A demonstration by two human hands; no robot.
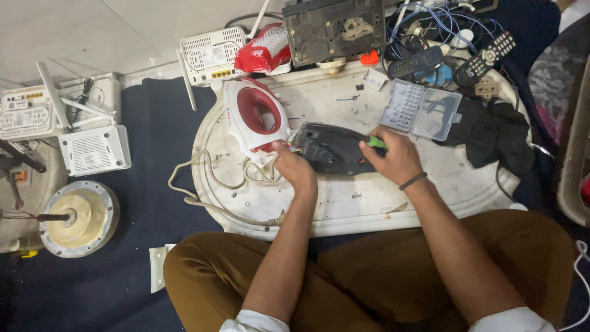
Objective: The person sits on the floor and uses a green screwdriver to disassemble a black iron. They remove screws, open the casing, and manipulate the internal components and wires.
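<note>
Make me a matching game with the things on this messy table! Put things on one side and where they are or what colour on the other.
Things:
1. iron shell
2. dark base plate
3. clear plastic box
4. black cloth

Clues:
A. open and see-through, behind the right hand
B. red and white, beside the left hand
C. crumpled at the table's right side
D. between both hands

Pairs: 1-B, 2-D, 3-A, 4-C

The white tray [369, 203] has bare room at 6 o'clock, near the legs. A clear box [421, 110], black cloth [491, 138] and remotes [485, 58] crowd 1 to 3 o'clock. The iron [258, 117] and its cord [215, 184] block 9 to 11 o'clock.
</note>
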